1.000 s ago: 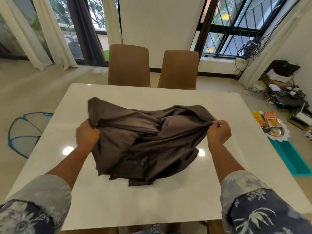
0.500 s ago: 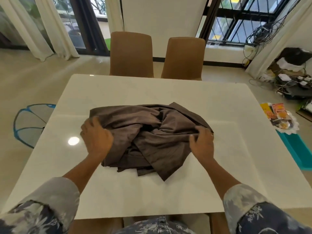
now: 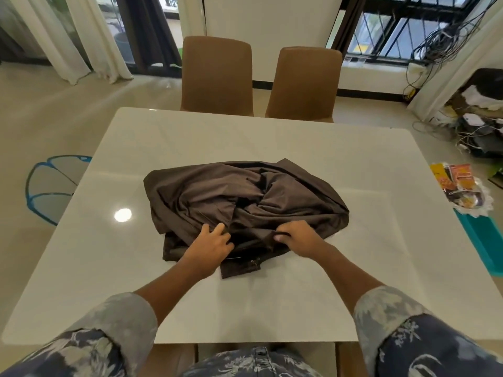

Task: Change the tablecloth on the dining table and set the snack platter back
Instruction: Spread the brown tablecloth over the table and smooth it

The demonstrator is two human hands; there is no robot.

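Observation:
A dark brown tablecloth (image 3: pixel 217 197) lies bunched in a heap at the middle of the white dining table (image 3: pixel 353 164). Both hands are at the heap's near edge, close together. My left hand (image 3: pixel 211 246) rests on the cloth with its fingers reaching into the folds. My right hand (image 3: pixel 296 236) has its fingers curled round a fold of the cloth. The snack platter (image 3: pixel 468 198), a white lace-edged plate with orange and yellow packets, sits off the table to the right on a teal surface (image 3: pixel 484 240).
Two tan chairs (image 3: pixel 217 74) (image 3: pixel 304 83) stand at the table's far side. A blue-rimmed mesh object (image 3: pixel 51 186) lies on the floor at left. Cables and boxes (image 3: pixel 473 123) clutter the right corner. Curtains and windows line the back.
Both hands have come off the cloth's left and right sides and moved together to its near edge. The cloth dropped from a stretched spread into a bunched heap.

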